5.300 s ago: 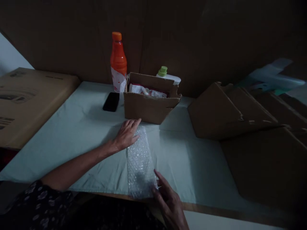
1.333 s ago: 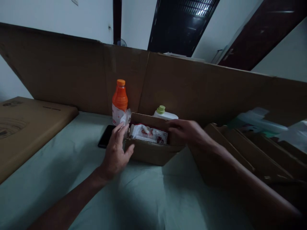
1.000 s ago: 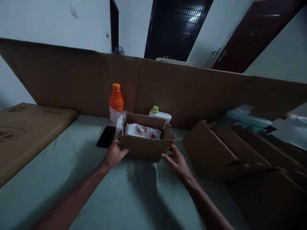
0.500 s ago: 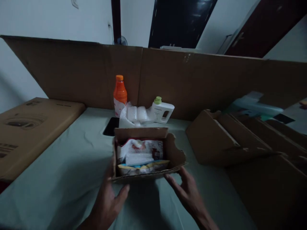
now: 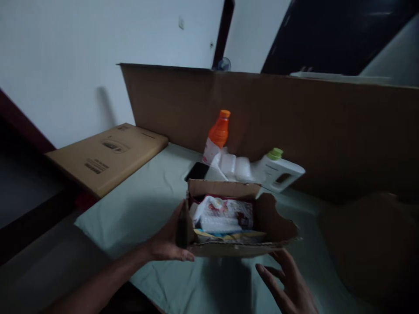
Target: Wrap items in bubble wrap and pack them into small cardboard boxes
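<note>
An open cardboard box (image 5: 229,250) is in front of me, its mouth facing me. Inside are a white printed packet (image 5: 225,206), a clear plastic-wrapped bundle (image 5: 220,223) and a yellow-and-blue packet (image 5: 231,236). My left hand (image 5: 168,244) grips the box's left side, thumb at the front lower corner. Below the right front corner is my right hand (image 5: 288,279), its fingers spread and the thumb apart from the box. One fingertip reaches the underside edge; whether it touches is unclear.
Behind the box are a black phone (image 5: 197,171), bubble wrap (image 5: 234,165), an orange-capped bottle (image 5: 217,135) and a white jug (image 5: 281,172). A flat carton (image 5: 114,152) lies left. Blurred cardboard (image 5: 363,244) stands right; a cardboard panel (image 5: 170,96) walls the back.
My view has turned left, so everything sits further right. My left hand still holds the box's left side, while my right hand's thumb has come away from the front edge.
</note>
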Action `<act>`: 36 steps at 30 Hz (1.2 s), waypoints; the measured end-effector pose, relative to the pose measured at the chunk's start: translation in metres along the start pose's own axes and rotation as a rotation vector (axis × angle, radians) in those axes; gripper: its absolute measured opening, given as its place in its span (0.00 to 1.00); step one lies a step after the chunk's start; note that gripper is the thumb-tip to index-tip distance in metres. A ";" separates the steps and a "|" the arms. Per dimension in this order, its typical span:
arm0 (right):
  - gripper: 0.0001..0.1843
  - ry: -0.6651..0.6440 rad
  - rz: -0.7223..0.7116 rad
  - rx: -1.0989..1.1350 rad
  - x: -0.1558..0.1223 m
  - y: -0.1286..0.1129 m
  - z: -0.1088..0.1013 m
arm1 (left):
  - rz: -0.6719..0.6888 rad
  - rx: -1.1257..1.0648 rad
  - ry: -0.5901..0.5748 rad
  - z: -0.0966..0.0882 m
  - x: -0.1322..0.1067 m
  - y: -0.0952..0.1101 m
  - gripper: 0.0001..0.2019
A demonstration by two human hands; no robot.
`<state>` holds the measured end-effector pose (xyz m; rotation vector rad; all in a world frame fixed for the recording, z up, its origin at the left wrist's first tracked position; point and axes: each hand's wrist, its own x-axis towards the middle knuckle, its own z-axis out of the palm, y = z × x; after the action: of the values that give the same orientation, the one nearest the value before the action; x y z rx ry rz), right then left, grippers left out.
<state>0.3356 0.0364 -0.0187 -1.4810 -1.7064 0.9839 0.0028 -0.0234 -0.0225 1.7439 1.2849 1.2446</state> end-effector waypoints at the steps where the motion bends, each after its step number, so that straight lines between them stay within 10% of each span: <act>1: 0.37 -0.012 -0.020 0.013 0.004 -0.003 0.006 | 0.014 -0.085 -0.023 -0.003 0.004 -0.001 0.67; 9: 0.27 -0.111 -0.239 0.103 0.072 -0.060 0.086 | 0.011 0.063 0.319 -0.042 -0.024 -0.015 0.62; 18: 0.47 -0.281 -0.669 0.332 0.171 -0.193 0.274 | -0.204 0.361 0.957 -0.196 0.006 -0.071 0.56; 22: 0.38 -0.308 -0.689 0.283 0.156 -0.162 0.304 | -0.279 0.422 1.041 -0.243 0.054 -0.092 0.57; 28: 0.24 -0.269 -0.619 0.137 0.133 -0.058 0.291 | -0.311 0.488 1.010 -0.267 0.131 -0.120 0.56; 36: 0.18 -0.160 -0.638 0.147 0.124 -0.045 0.287 | -0.415 0.507 1.000 -0.273 0.187 -0.139 0.56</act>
<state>0.0496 0.1230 -0.1214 -0.6938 -1.9861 0.8599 -0.2861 0.1871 0.0114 0.9800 2.5513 1.6831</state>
